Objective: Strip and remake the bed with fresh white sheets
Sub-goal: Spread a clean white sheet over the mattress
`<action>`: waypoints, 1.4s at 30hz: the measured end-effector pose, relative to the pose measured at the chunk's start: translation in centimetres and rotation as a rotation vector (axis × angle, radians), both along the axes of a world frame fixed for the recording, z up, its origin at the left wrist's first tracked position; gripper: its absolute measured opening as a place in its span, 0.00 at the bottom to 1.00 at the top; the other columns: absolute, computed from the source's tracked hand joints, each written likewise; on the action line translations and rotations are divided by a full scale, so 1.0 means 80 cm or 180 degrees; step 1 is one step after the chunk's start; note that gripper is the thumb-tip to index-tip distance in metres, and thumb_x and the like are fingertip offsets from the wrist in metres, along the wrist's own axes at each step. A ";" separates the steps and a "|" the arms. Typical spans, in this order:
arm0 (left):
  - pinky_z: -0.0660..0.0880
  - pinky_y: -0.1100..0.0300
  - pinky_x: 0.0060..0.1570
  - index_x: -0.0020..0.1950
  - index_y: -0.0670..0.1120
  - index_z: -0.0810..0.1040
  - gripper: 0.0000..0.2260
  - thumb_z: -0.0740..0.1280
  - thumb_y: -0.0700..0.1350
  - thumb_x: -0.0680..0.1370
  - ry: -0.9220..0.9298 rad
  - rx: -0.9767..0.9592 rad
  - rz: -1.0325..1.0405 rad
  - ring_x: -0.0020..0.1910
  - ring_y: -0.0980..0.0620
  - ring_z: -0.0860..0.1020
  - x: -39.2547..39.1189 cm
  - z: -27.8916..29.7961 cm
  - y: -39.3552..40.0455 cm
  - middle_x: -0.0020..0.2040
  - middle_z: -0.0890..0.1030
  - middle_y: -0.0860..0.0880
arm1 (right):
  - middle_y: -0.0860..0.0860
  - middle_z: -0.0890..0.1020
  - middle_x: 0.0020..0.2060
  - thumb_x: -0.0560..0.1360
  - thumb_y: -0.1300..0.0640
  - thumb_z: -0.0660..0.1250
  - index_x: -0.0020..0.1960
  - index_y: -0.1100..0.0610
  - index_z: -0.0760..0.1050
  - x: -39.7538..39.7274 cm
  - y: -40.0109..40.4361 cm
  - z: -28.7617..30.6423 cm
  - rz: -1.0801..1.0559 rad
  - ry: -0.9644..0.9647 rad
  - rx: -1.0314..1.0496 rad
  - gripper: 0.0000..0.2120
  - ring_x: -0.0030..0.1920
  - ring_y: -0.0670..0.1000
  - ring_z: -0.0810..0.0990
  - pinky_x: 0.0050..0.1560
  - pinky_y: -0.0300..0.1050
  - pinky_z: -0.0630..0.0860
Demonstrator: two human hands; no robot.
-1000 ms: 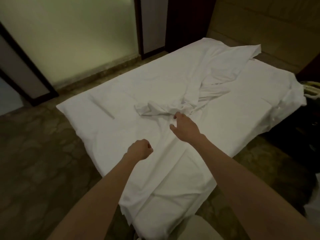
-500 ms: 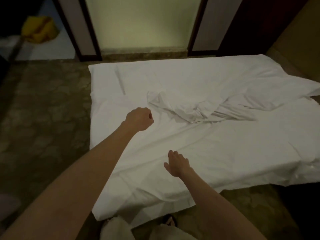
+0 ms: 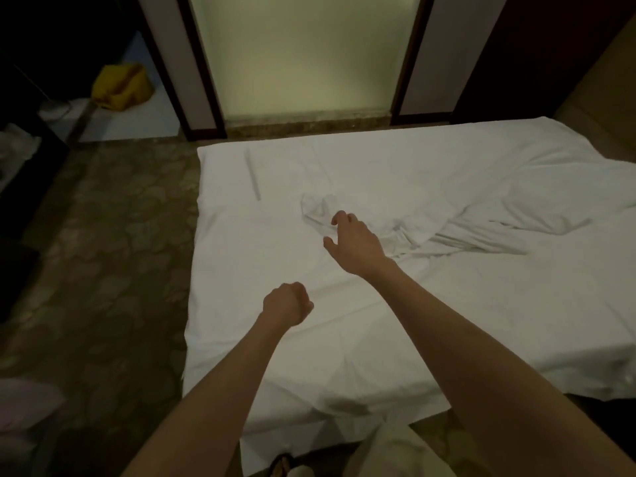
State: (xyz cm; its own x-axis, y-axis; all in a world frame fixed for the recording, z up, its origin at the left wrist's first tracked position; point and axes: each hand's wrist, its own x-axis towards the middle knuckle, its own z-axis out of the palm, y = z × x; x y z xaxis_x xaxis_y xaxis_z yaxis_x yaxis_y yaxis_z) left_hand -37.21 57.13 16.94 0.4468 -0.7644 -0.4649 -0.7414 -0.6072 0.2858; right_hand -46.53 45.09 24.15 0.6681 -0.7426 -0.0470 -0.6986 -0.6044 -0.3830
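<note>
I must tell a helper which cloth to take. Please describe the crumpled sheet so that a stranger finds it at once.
Start at the bed, covered by a flat white sheet. Near its middle, just past the right hand, lies the crumpled sheet, trailing toward the right edge. It alone is bunched and creased; the rest lies smooth.

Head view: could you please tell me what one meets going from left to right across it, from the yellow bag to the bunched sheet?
yellow bag → left hand → right hand → bunched sheet
</note>
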 end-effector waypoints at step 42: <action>0.77 0.49 0.52 0.59 0.44 0.75 0.11 0.65 0.47 0.80 0.4126 -0.2918 0.5787 0.48 0.48 0.79 -0.057 -0.399 -0.217 0.52 0.79 0.45 | 0.53 0.74 0.40 0.72 0.53 0.73 0.55 0.57 0.71 -0.135 -0.320 -0.485 -0.4133 -0.2063 0.3460 0.16 0.36 0.49 0.73 0.41 0.50 0.78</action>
State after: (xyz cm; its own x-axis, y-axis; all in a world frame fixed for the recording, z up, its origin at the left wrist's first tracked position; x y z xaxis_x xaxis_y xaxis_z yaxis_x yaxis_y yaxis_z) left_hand -41.80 39.80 -15.00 0.5004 -0.1955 -0.8434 0.8467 0.3141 0.4296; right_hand -57.32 19.52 -14.62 -0.1401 -0.5690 -0.8103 -0.0666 0.8219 -0.5657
